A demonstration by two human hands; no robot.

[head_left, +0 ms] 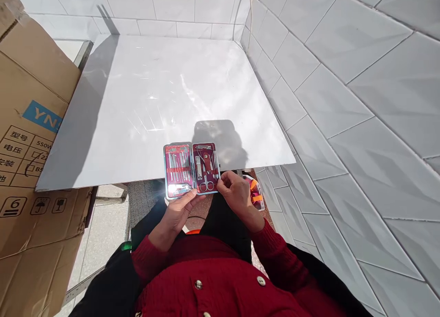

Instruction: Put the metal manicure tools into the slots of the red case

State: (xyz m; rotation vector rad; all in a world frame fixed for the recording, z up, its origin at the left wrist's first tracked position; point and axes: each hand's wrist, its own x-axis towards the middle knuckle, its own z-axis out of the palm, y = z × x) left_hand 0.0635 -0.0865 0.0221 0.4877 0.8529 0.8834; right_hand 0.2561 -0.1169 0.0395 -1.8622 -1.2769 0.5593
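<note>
An opened manicure set case [191,170] lies spread at the table's near edge, tilted toward me. Its left half holds a row of slim metal tools [178,166] under a red strap. In the right half are small scissors [206,185], a nail clipper [198,167] and other metal pieces. My left hand [180,211] grips the case from below, thumb on its lower edge near the hinge. At the case's lower right corner, my right hand [235,193] has thumb and forefinger pinched together; what sits between them, if anything, is too small to make out.
The white tabletop [154,92] stretches ahead to a tiled wall [172,7]. Another tiled wall [343,101] runs close along the right. Cardboard boxes [30,161] stand at the left. A clear package with orange and dark red contents [256,193] is below the table at right.
</note>
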